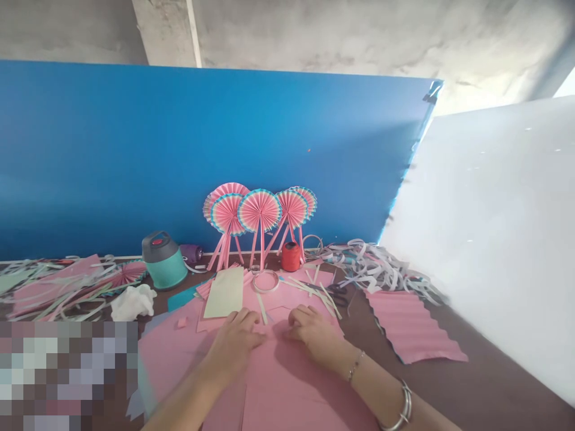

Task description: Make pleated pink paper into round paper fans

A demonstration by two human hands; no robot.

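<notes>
A pink sheet of paper [287,389] lies in front of me on top of more pink paper. My left hand [238,335] rests at its far left part, fingers bent and the thumb pointing inward. Opposite it, my right hand [309,332] has its fingers curled at the sheet's far edge. Both hands appear to pinch the paper there, though the fingertips are partly hidden. Just beyond the left hand is a pale yellow paper piece [223,293]. A roll of tape [266,281] and narrow pale strips [330,299] lie past the hands.
Pleated pink paper fans [259,211] stand against the blue panel [135,149]. Nearby are a red thread spool [290,257], a green-grey container [165,263], dark-handled scissors [335,293] and crumpled white tissue [133,301]. Paper scraps [381,266] and a pleated pink sheet [415,326] lie to the right.
</notes>
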